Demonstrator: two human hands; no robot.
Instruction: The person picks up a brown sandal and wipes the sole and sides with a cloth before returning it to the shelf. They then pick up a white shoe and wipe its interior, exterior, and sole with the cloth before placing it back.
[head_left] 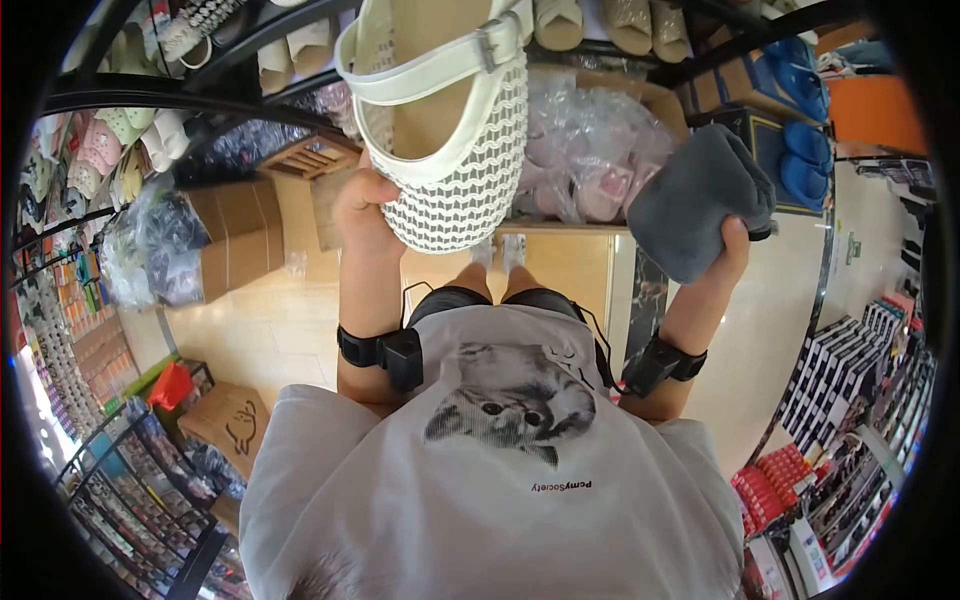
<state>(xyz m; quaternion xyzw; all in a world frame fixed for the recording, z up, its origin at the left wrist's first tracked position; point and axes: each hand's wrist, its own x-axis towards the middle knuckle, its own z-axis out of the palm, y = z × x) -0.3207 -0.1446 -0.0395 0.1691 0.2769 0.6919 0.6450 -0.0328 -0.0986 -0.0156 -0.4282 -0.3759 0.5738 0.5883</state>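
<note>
Aloft, sandal [460, 190] left (cloth [695, 200] right)

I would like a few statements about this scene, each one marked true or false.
1. The left hand holds a white sandal. True.
2. The right hand is empty. False: it grips a grey cloth.
3. The sandal lies on the floor. False: the hand holds it up.
4. Each wrist wears a black band. True.
</note>
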